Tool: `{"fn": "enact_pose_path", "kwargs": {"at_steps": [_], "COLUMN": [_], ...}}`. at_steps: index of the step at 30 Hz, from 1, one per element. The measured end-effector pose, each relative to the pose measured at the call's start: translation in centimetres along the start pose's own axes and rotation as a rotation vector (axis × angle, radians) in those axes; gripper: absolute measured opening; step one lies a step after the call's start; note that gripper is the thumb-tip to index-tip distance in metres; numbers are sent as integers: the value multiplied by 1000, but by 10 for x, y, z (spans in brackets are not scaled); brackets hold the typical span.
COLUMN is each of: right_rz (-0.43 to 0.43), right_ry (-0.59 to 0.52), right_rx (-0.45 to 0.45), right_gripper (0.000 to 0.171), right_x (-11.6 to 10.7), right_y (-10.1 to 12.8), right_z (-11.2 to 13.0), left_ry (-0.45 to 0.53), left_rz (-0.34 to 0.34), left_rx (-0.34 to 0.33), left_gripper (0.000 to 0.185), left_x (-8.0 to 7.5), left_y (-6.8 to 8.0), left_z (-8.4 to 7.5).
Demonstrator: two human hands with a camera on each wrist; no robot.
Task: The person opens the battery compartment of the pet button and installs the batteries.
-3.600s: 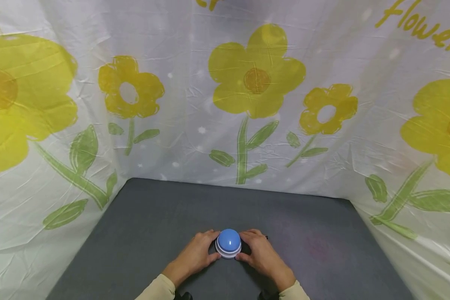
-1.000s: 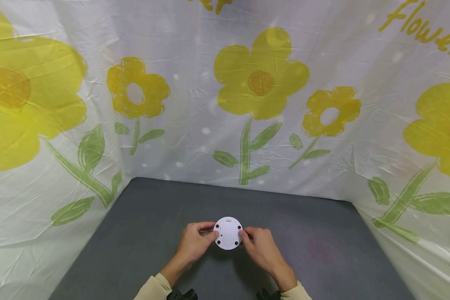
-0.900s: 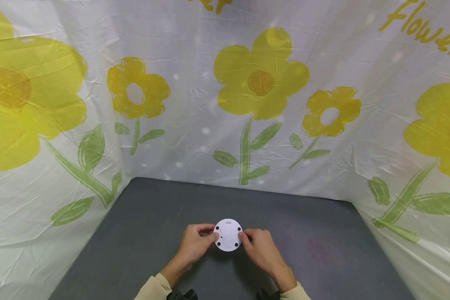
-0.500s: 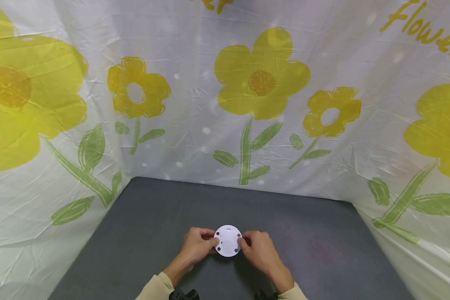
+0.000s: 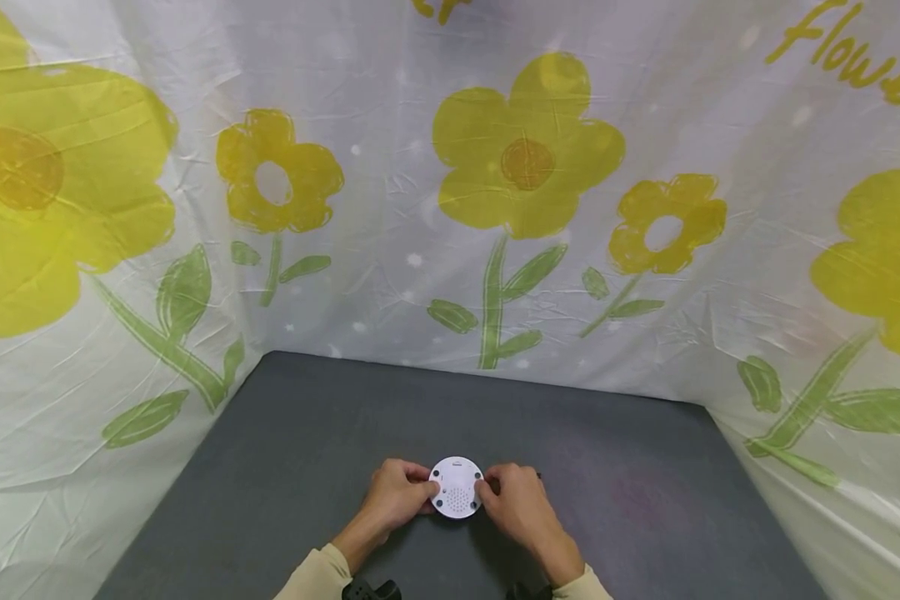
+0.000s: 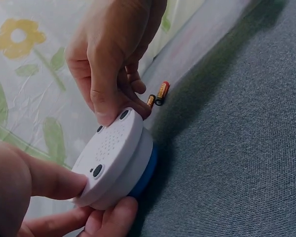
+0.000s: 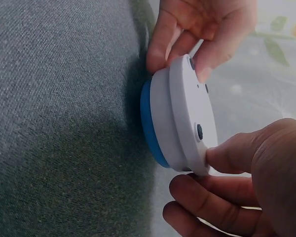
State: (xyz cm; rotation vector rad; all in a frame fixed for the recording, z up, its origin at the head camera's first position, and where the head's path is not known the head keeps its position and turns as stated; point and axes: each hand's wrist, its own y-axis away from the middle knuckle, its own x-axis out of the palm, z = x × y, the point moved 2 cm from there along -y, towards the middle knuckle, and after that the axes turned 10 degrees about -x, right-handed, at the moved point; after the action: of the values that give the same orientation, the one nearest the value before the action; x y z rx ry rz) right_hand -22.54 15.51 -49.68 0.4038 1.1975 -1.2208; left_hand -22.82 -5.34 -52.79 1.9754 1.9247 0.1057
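Observation:
A round white buzzer button (image 5: 457, 487) with a blue dome is upside down. Its white base faces up, with black feet and a patch of speaker holes. Beneath it, the blue dome (image 7: 148, 123) is right at the table. My left hand (image 5: 394, 494) pinches the left rim, thumb on the base and fingers around the side. My right hand (image 5: 520, 503) holds the opposite rim, thumb near a foot. In the left wrist view, two small batteries, one (image 6: 162, 93) red-ended and the other (image 6: 151, 100) partly hidden, show just past my right hand's fingers.
The dark grey table (image 5: 330, 425) lies under both hands. White curtains (image 5: 375, 250) printed with yellow flowers enclose it at the back and on both sides. A dark wrist device (image 5: 372, 590) sits at my left cuff.
Earliest, the buzzer button stood dome up between my hands. It was then lifted and turned over, base up. Over the last second both hands lowered it toward the table and slightly nearer me.

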Motion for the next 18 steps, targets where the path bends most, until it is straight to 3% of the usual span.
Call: {"fn": "enact_pose_path", "kwargs": {"at_steps": [4, 9, 14, 18], "right_rz": [-27, -78, -31, 23], "right_ry": [50, 103, 80, 76], "right_rx": [-46, -164, -274, -313], "right_gripper": [4, 19, 25, 25], "right_x": [1, 0, 1, 5], "right_y": [-2, -10, -21, -27], "right_z": [2, 11, 21, 25], "left_ry": [35, 64, 77, 71], "left_rz": [-2, 3, 18, 29], "left_rx": [-20, -19, -24, -35], "left_gripper": [26, 29, 28, 27], "left_x": [1, 2, 0, -1], "left_y": [0, -1, -1, -1], "left_z": [3, 6, 4, 5]}}
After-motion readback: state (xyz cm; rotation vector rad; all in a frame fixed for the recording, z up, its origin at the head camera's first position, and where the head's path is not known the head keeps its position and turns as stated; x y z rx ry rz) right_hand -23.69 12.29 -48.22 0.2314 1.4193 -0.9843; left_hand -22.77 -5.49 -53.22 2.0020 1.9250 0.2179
